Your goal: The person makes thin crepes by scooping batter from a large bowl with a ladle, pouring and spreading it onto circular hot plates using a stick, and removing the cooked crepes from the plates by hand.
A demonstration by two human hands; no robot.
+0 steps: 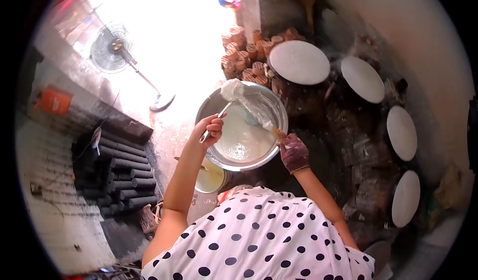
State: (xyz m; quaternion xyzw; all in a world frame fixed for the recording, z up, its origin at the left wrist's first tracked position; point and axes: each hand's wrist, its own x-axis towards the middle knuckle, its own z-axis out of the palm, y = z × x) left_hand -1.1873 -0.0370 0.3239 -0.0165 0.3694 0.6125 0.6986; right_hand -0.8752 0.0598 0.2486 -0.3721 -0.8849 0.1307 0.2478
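Perhaps the metal-handled ladle (231, 92), grasped by the left hand (213, 129) near the steel basin's (239, 167) far rim, could drip outside if tilted — the gloved right hand (295, 153) clasps a white-coated utensil (260, 114).

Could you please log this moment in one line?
left hand holds silver metal utensil; right hand holds yellowish handle; round silver metal basin: white liquid

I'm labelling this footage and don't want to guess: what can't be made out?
All in the head view:
- Bottom of the basin: hidden under pale contents.
- Part of the pail: behind the basin.
- Right hand itself: inside a glove.
- Whatever lies beyond the fan: washed out by glare.
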